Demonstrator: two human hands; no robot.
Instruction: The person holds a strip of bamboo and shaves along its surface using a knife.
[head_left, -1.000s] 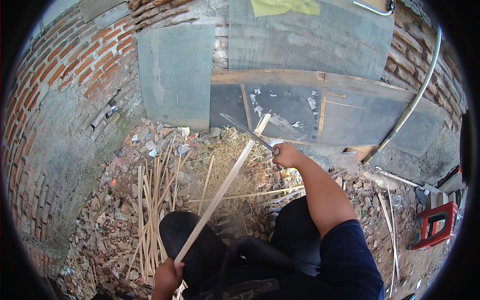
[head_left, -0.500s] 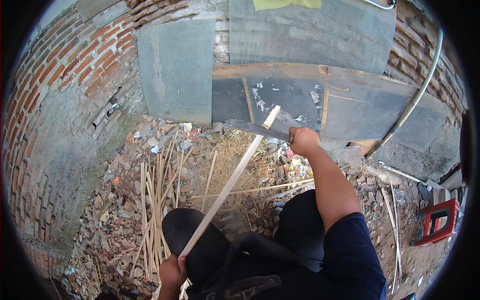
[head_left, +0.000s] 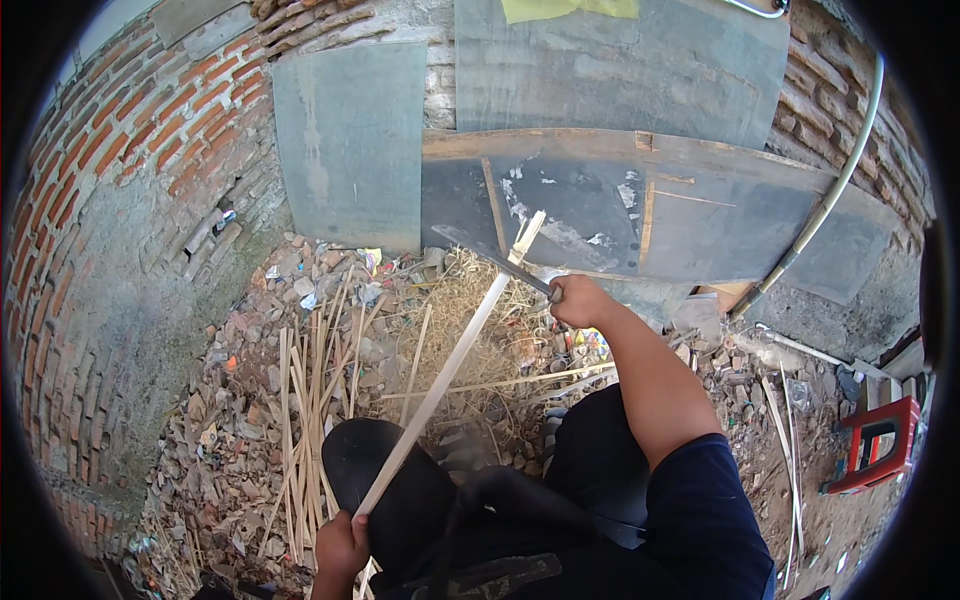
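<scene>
My left hand (head_left: 342,545) is closed around the near end of a long pale bamboo strip (head_left: 440,382), which slants up and away to the right past my knee. My right hand (head_left: 580,302) grips the handle of a long dark machete (head_left: 528,275). Its blade lies across the strip near the far end, with the tip pointing up to the left. Beyond the blade, the strip's end (head_left: 530,232) looks partly split. Curly shavings (head_left: 465,305) lie on the ground below the blade.
Several cut strips (head_left: 310,400) lie on rubble left of my knees. More thin strips (head_left: 788,450) and a red plastic stool (head_left: 878,445) are at the right. Grey-green panels (head_left: 350,150) lean against the brick wall (head_left: 110,230) area ahead; a pipe (head_left: 825,205) runs down at right.
My right hand and the machete have moved left and slightly nearer along the strip, and the blade now tilts more. My left hand keeps its hold, barely shifted.
</scene>
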